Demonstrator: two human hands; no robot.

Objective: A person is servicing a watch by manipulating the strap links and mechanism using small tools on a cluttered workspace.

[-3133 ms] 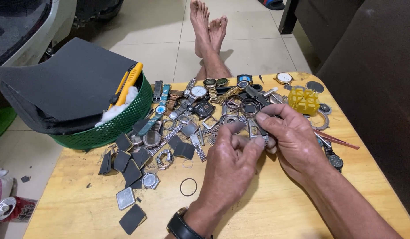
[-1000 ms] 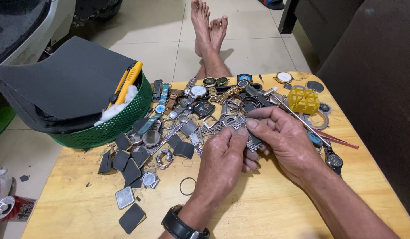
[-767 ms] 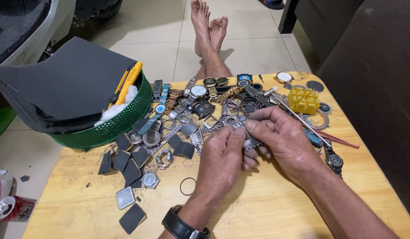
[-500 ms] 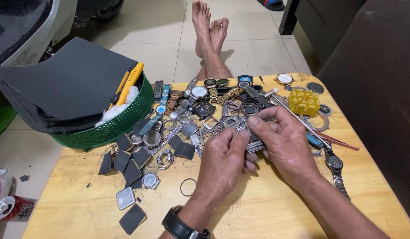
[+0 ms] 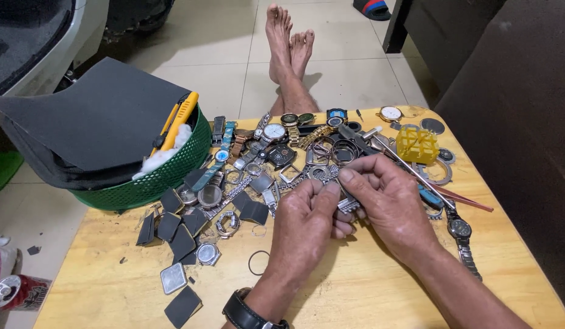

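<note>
Hands: left hand (image 5: 307, 213) & right hand (image 5: 389, 204) both pinch 1 metal watch band (image 5: 348, 204); 1 green basket (image 5: 154, 176).

Left hand (image 5: 307, 216) and right hand (image 5: 389, 204) pinch a small silver metal watch band piece (image 5: 346, 204) over the yellow wooden table (image 5: 368, 286), beside scattered watches (image 5: 276, 137).

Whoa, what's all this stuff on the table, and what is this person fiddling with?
A person sits at a low wooden table strewn with watches, cases, rings and straps. Both hands meet over a small metal watch band piece: the left hand pinches it while the right hand steadies it and also holds a thin metal tool. A green basket with dark sheets and a yellow cutter stands at the left, and a yellow plastic holder lies behind the hands.
</note>
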